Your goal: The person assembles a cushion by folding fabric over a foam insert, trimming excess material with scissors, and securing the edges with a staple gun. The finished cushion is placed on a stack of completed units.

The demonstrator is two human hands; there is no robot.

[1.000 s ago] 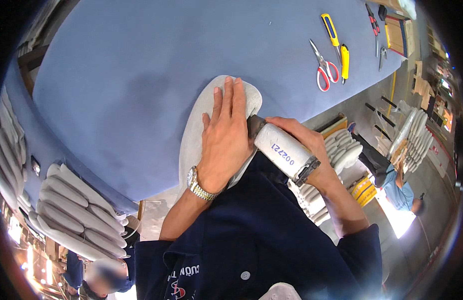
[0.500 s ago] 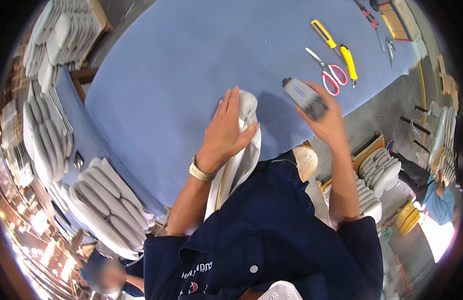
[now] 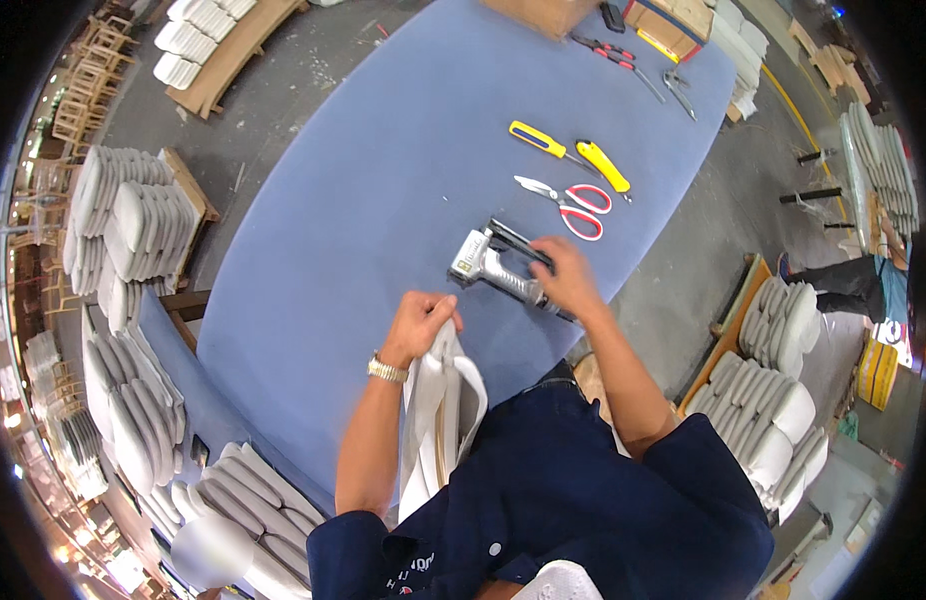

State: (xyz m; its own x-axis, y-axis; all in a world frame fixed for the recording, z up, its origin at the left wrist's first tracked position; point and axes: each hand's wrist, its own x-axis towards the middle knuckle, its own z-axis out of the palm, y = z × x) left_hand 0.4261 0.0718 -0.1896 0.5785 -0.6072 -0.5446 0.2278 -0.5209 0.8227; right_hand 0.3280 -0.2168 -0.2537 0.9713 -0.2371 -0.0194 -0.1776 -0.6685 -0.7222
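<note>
A grey padded cushion (image 3: 438, 385) stands on edge against my body, its loose pale fabric hanging at the sides. My left hand (image 3: 423, 325), with a gold watch at the wrist, is closed on the cushion's top end. A silver and black staple gun (image 3: 498, 268) lies on its side on the blue-covered table (image 3: 383, 200). Beside its handle is my right hand (image 3: 566, 278), slightly blurred, with fingers loosely bent and apart; it partly hides the lever end. Just beyond the staple gun are red-handled scissors (image 3: 573, 207).
Past the scissors lie a yellow screwdriver (image 3: 538, 139) and a yellow utility knife (image 3: 603, 167). Pliers (image 3: 603, 48) and boxes (image 3: 673, 22) sit at the far end. Stacked grey cushions (image 3: 133, 215) stand on the left, more (image 3: 753, 400) on the right. A person (image 3: 888, 275) is at far right.
The staple gun has gone from my raised right hand down onto the table. My left hand has changed from lying flat along the cushion to gripping its end. The view has shifted.
</note>
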